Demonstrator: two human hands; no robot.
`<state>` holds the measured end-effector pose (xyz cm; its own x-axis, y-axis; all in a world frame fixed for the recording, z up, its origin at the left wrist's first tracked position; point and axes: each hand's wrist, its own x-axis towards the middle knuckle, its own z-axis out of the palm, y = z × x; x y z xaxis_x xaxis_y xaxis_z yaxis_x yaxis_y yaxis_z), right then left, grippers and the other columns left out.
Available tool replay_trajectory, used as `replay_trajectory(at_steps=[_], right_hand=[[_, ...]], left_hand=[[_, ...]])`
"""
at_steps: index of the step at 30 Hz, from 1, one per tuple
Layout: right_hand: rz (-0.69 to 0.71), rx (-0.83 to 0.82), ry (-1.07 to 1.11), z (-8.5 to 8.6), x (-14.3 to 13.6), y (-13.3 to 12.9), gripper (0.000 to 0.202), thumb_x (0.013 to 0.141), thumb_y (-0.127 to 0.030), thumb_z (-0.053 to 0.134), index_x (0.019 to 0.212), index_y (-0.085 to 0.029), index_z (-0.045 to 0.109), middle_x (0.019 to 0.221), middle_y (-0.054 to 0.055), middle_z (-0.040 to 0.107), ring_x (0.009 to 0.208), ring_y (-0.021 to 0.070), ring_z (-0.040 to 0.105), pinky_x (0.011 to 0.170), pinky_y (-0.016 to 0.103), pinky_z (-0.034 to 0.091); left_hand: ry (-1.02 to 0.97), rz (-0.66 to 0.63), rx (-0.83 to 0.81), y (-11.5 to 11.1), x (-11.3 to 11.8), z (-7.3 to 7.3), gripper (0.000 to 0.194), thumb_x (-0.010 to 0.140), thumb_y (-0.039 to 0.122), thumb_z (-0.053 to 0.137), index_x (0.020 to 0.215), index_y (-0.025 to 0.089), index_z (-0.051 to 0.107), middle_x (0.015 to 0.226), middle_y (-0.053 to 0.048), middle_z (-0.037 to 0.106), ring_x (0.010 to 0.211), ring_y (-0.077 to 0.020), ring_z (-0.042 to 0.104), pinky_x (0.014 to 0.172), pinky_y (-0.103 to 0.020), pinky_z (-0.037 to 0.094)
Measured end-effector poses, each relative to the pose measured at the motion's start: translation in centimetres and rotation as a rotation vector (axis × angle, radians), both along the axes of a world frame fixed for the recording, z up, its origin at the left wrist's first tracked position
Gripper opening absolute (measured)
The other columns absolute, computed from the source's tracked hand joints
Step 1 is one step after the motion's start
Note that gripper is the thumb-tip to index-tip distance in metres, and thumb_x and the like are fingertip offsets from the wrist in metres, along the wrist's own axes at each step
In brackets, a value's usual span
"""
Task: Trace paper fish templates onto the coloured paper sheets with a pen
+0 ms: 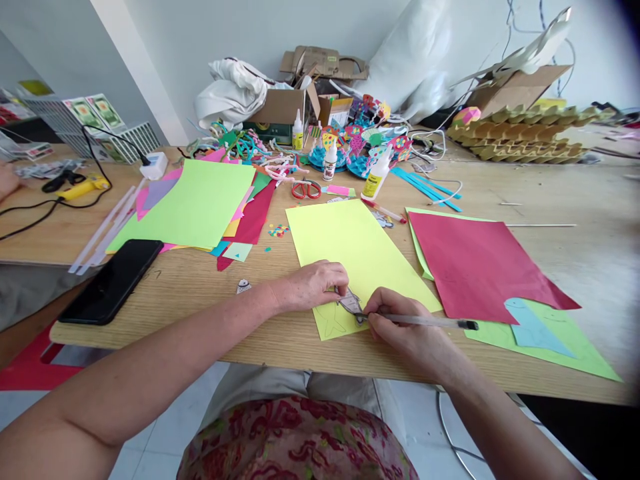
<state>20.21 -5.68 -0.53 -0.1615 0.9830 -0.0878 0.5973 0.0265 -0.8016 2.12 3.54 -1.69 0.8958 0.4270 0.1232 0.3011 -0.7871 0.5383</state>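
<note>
My left hand (317, 283) pinches the cutout (351, 302), likely light, floppy and best held by its edge, at the yellow sheet (340, 233)'s near end; my right hand (413, 340) closes around the pen (430, 321).

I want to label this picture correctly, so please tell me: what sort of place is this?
Probably a craft workspace: coloured sheets like the yellow paper cover parts of a wooden table, with glue bottles and red-handled scissors nearby.
</note>
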Motion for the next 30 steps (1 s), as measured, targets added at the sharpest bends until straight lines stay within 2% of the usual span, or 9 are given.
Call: replay_trajectory(at_steps=[9,12,14,17,20,23,27,30], right_hand=[[-0.005,0.001,-0.003,0.4,0.0,-0.2,0.006,0.068,-0.018,0.043,0.066,-0.021,0.048,0.051,-0.005,0.045,0.048,0.0104,0.039,0.045,0.022,0.028],[-0.011,-0.026,0.065,0.2,0.1,-0.2,0.005,0.068,-0.017,0.045,0.066,-0.021,0.048,0.050,-0.005,0.045,0.048,0.0104,0.039,0.045,0.023,0.027],[-0.061,-0.011,0.194,-0.1,0.5,-0.4,0.005,0.071,-0.018,0.046,0.067,-0.021,0.048,0.050,-0.005,0.047,0.049,0.0108,0.040,0.046,0.023,0.030],[-0.223,0.095,0.361,-0.6,1.1,-0.9,0.004,0.075,-0.023,0.048,0.072,-0.022,0.050,0.052,-0.004,0.048,0.051,0.0117,0.044,0.049,0.024,0.034],[-0.340,0.150,0.285,-1.1,1.5,-1.6,0.008,0.076,-0.029,0.052,0.078,-0.022,0.053,0.057,-0.003,0.053,0.053,0.0129,0.047,0.050,0.024,0.036],[-0.342,0.157,0.144,-1.6,1.5,-2.1,0.013,0.077,-0.034,0.052,0.082,-0.022,0.056,0.061,-0.002,0.056,0.056,0.0143,0.051,0.051,0.025,0.038],[-0.320,0.177,0.095,-1.8,1.4,-2.3,0.016,0.078,-0.037,0.050,0.082,-0.022,0.056,0.062,0.000,0.058,0.057,0.0156,0.052,0.051,0.026,0.038],[-0.328,0.176,0.096,-1.7,1.4,-2.3,0.016,0.078,-0.036,0.050,0.081,-0.022,0.056,0.061,-0.001,0.057,0.057,0.0157,0.053,0.051,0.026,0.038]], left_hand=[[0.003,0.003,-0.010,-0.1,-0.1,0.3,0.005,0.080,0.009,0.061,0.078,0.013,0.060,0.085,-0.003,0.057,0.085,-0.0138,0.052,0.079,-0.023,0.039],[0.010,0.007,0.001,-0.2,0.0,0.3,0.007,0.078,0.007,0.061,0.076,0.013,0.058,0.086,-0.003,0.057,0.086,-0.0140,0.051,0.080,-0.023,0.039],[0.024,0.023,0.000,-0.2,0.0,0.4,0.008,0.079,0.007,0.061,0.076,0.013,0.057,0.086,-0.003,0.056,0.086,-0.0141,0.051,0.080,-0.023,0.039],[0.068,0.044,-0.008,-0.3,0.2,0.5,0.008,0.079,0.007,0.059,0.080,0.014,0.056,0.088,-0.003,0.055,0.087,-0.0141,0.051,0.080,-0.023,0.039],[0.118,0.066,0.007,0.0,0.5,0.9,0.019,0.077,0.007,0.061,0.093,0.014,0.054,0.097,-0.005,0.052,0.093,-0.0149,0.051,0.083,-0.023,0.039],[0.242,0.016,0.019,0.6,1.1,1.8,0.024,0.076,0.008,0.062,0.097,0.013,0.053,0.101,-0.006,0.051,0.095,-0.0157,0.050,0.083,-0.023,0.039],[0.419,-0.094,0.045,1.6,2.2,3.1,0.015,0.075,0.014,0.063,0.086,0.015,0.053,0.091,-0.003,0.052,0.086,-0.0162,0.050,0.073,-0.023,0.038],[0.406,-0.140,0.045,2.1,2.8,3.3,0.019,0.070,0.012,0.067,0.075,0.016,0.048,0.080,-0.001,0.050,0.079,-0.0150,0.048,0.066,-0.023,0.036]])
